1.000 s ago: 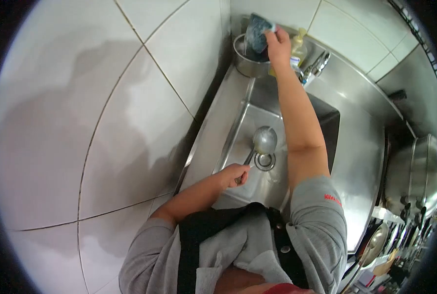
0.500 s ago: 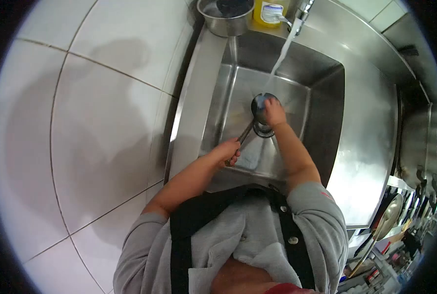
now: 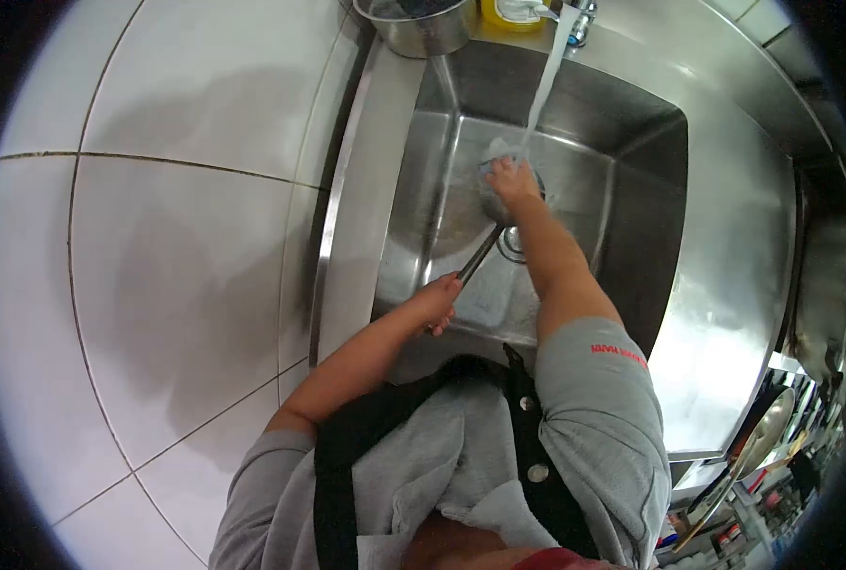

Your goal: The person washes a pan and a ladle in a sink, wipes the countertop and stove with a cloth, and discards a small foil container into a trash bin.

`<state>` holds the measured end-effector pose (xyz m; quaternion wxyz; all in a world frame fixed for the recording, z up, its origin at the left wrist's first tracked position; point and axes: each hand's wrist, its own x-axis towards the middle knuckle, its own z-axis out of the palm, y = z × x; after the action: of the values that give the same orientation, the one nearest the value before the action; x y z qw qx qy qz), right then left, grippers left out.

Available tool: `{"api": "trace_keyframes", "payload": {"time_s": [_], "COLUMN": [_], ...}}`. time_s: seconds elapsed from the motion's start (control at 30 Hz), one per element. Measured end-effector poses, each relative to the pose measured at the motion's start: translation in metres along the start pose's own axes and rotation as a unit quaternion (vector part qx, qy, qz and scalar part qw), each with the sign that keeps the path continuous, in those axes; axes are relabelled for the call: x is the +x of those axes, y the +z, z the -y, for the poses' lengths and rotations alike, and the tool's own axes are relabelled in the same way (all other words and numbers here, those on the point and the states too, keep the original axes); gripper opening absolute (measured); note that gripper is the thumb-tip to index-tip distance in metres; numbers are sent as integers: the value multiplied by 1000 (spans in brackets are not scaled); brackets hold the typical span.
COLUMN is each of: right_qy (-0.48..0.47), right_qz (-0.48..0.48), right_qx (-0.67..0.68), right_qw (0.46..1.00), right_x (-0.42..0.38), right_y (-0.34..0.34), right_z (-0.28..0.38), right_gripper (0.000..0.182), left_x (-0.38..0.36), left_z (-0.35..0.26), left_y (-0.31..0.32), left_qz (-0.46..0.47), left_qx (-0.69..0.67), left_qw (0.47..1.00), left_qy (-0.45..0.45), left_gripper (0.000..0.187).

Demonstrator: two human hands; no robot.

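My left hand (image 3: 434, 302) is closed round the handle of a long metal ladle (image 3: 480, 254), held at a slant over the sink (image 3: 415, 214). At the ladle's round head, my right hand (image 3: 512, 180) has its fingers curled over the far side and partly hides it. A stream of water (image 3: 540, 95) from the faucet (image 3: 582, 23) falls onto the head by my right fingers, splashing white there. Just below the head shows the drain (image 3: 511, 245).
A metal pot (image 3: 423, 33) with something dark in it stands at the back left corner. Beside it is a yellow bottle (image 3: 515, 13). A steel counter (image 3: 727, 275) runs along the right, and pans and utensils (image 3: 765, 432) hang at lower right. White tiles (image 3: 186, 237) cover the left wall.
My right hand has moved forward from the near part of the ladle's head to its far edge. My left hand keeps its hold on the handle. The view has shifted slightly.
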<state>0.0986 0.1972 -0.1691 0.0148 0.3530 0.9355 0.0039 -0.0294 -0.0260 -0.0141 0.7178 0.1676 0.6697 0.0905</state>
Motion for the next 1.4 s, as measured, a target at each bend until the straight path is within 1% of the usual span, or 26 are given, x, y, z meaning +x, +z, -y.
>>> {"api": "trace_keyframes", "payload": {"time_s": [0.03, 0.07, 0.1, 0.13, 0.17, 0.2, 0.23, 0.27, 0.3, 0.4, 0.5, 0.57, 0.6, 0.7, 0.8, 0.83, 0.9, 0.97, 1.03, 1.1, 1.13, 1.17, 1.2, 1.3, 1.33, 1.4], "right_qy": [-11, -24, -8, 10, 29, 124, 217, 308, 311, 366, 325, 199, 131, 30, 219, 266, 353, 338, 322, 313, 231, 144, 53, -10, 43, 152], "right_qz": [30, 62, 65, 68, 73, 101, 125, 146, 139, 117, 44, 32, 27, 146, 179, 195, 219, 162, 99, 45, 54, 63, 70, 129, 127, 118], "right_qx": [-26, -52, -43, -35, -26, 65, 153, 238, 346, 568, 359, 161, 57, -107, 73, 156, 313, 493, 494, 312, 192, 66, -61, -159, -105, 4], "right_qw": [999, 996, 997, 997, 997, 985, 956, 909, 874, 728, 874, 966, 989, 983, 956, 931, 854, 785, 802, 896, 952, 985, 994, 979, 985, 981], "right_x": [3, 0, -8, -23, -36, -44, -48, -51, -46, -17, 11, 4, -3, -9, -34, -35, -34, -10, 8, 13, 10, 5, 1, -3, -11, -29], "right_y": [0, 2, 2, 4, 8, 10, 11, 16, 60, 35, 47, 40, 28, 5, -12, -7, 14, 86, 94, 48, 29, 14, 8, 14, 16, 11], "right_z": [-9, -16, -21, -23, -21, -12, 1, 9, 6, 20, 34, 19, 10, -14, -5, 2, 19, 14, 13, 22, 17, 6, -2, -21, -18, -6], "right_gripper": [29, 29, 29, 30, 31, 31, 32, 32, 34, 36, 35, 38, 40, 44, 37, 40, 45, 49, 48, 43, 43, 42, 42, 39, 37, 33], "left_x": [2, 13, 33, 44, 31, 8, -4, -1, 5, 35, 48, 43, 29, -3, 2, 4, 6, 14, 31, 17, 10, 6, 3, -6, -7, 13], "left_z": [2, 14, 31, 41, 31, 7, -7, -5, 0, 19, 31, 30, 20, -7, -6, -5, -4, 3, 14, 0, -6, -7, -7, -13, -14, 3], "left_y": [0, 0, -2, -1, 4, 10, 13, 13, 11, 11, 8, 5, 6, 6, 9, 9, 10, 13, 9, 11, 12, 11, 11, 12, 12, 10], "left_qz": [-6, -69, -131, -190, -173, -156, -139, -135, -132, -143, -164, -164, -159, -152, -158, -165, -155, -151, -160, -147, -139, -142, -145, -148, -150, -174], "left_qx": [21, 141, 257, 367, 372, 377, 381, 365, 350, 338, 355, 368, 372, 416, 450, 460, 437, 420, 413, 423, 427, 431, 435, 455, 464, 444], "left_qw": [1000, 985, 948, 890, 900, 907, 912, 918, 924, 924, 911, 906, 906, 891, 874, 867, 881, 887, 884, 887, 889, 886, 883, 872, 868, 870], "left_qy": [6, 70, 134, 195, 150, 106, 63, 71, 80, 106, 127, 130, 128, 102, 95, 98, 97, 115, 149, 109, 88, 97, 106, 100, 93, 128], "left_gripper": [53, 53, 52, 52, 51, 50, 49, 49, 49, 50, 51, 52, 52, 51, 50, 51, 52, 52, 53, 52, 51, 51, 50, 49, 49, 49]}}
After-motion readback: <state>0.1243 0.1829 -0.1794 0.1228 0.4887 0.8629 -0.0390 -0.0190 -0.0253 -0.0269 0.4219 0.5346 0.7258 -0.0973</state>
